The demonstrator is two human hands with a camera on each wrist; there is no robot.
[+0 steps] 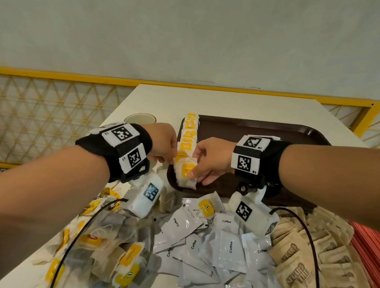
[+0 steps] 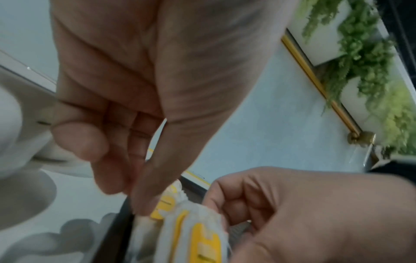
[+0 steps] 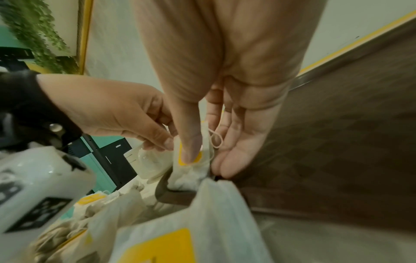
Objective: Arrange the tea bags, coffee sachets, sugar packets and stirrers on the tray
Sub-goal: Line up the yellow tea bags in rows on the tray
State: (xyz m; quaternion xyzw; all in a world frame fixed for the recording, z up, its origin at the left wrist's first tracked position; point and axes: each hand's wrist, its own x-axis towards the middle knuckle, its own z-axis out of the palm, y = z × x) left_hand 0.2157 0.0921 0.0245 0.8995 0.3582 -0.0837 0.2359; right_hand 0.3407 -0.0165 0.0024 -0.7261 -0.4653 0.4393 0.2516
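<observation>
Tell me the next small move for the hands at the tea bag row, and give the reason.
Probably set it down and let go: the right hand pinches the nearest tea bag at the near end of the tea bag row along the tray edge, while the left hand steadies the neighbouring bags. Then fetch another from the loose pile.

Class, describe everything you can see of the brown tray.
The tray is dark brown with a raised rim and rounded corners, plastic by its look, lying flat on the white table. A row of tea bags lines its left edge; the rest is bare. Both hands work over its near left corner.
</observation>
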